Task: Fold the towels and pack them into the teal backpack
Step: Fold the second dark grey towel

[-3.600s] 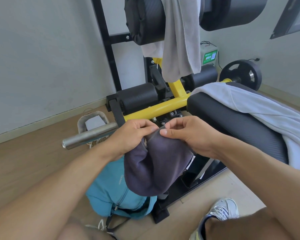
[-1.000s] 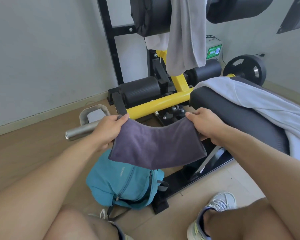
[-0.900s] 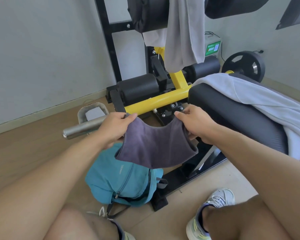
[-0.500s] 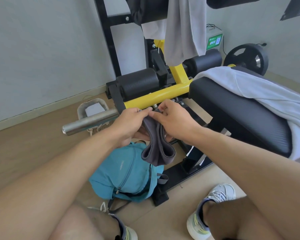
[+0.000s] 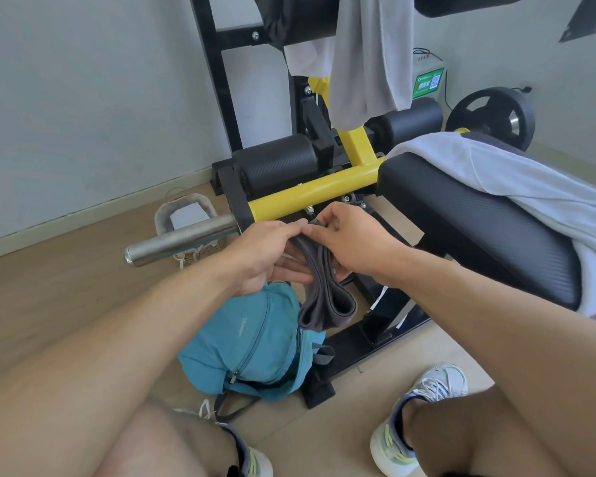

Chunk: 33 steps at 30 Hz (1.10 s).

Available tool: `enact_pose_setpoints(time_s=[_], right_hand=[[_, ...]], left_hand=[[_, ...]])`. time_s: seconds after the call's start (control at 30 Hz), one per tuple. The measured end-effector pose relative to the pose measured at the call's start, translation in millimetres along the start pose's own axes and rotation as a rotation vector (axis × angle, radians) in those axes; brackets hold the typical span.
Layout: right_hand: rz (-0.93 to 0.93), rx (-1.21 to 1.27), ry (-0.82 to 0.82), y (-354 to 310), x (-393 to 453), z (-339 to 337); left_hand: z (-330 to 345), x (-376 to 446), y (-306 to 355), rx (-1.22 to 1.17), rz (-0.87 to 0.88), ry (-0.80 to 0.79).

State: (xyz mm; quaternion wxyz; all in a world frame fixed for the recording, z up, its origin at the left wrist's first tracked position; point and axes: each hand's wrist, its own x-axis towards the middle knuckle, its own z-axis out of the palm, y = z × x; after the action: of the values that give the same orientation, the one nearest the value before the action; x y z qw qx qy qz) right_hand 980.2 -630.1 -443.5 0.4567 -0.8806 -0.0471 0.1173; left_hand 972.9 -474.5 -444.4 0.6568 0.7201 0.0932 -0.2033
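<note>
The dark grey towel hangs folded into a narrow, doubled loop between both hands, its upper edges gathered at the fingertips and its lower fold suspended in the air above the teal backpack. The left hand pinches the top edge between thumb and forefinger, with the remaining fingers extended beneath the cloth. The right hand grips the same top edge from the opposite side, fingers curled round the gathered layers; the two hands touch at the thumbs.

The teal backpack lies on the wooden floor directly below the towel, zip side up, resting against the black base frame of a gym machine. A white towel is draped across the black padded bench to the right. A light grey towel hangs from the upper roller pad at the top of the view. A yellow crossbar runs between the bench and a chrome sleeve projecting to the left. A small basket sits on the floor behind the sleeve. A black weight plate is mounted at far right, near the wall. The person's shoes are at the lower edge.
</note>
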Motion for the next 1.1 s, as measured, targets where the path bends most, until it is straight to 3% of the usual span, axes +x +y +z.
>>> enact_pose_setpoints(time_s=[0.17, 0.33, 0.47, 0.57, 0.67, 0.83, 1.0, 1.1], right_hand=[[-0.028, -0.023, -0.088, 0.7, -2.2, -1.3], [-0.120, -0.210, -0.175, 4.7, -1.4, -5.7], [-0.177, -0.235, -0.152, 7.4, 1.7, -10.5], [-0.169, -0.139, -0.144, 10.0, 4.6, -18.6], [-0.135, 0.064, -0.284, 12.8, 3.7, -28.2], [-0.087, 0.202, -0.379, 17.3, 5.8, -36.8], [-0.045, -0.123, -0.390, 28.0, 4.2, -46.1], [-0.006, -0.077, -0.320, 38.0, 6.2, -48.6]], left_hand=[[-1.6, -0.1, -1.1, -0.074, -0.022, -0.005], [-6.9, 1.3, -1.3, -0.084, -0.038, -0.021], [-17.4, 4.9, 0.3, -0.045, -0.032, -0.031], [-36.3, 9.7, -2.8, 0.279, 0.103, -0.047], [-46.0, 11.3, -10.6, 0.567, 0.174, -0.138], [-34.5, 7.4, -11.1, 0.347, 0.172, -0.313], [-33.7, 12.6, -15.4, 0.218, 0.169, -0.199], [-36.0, 15.9, -15.8, 0.148, 0.137, -0.151]])
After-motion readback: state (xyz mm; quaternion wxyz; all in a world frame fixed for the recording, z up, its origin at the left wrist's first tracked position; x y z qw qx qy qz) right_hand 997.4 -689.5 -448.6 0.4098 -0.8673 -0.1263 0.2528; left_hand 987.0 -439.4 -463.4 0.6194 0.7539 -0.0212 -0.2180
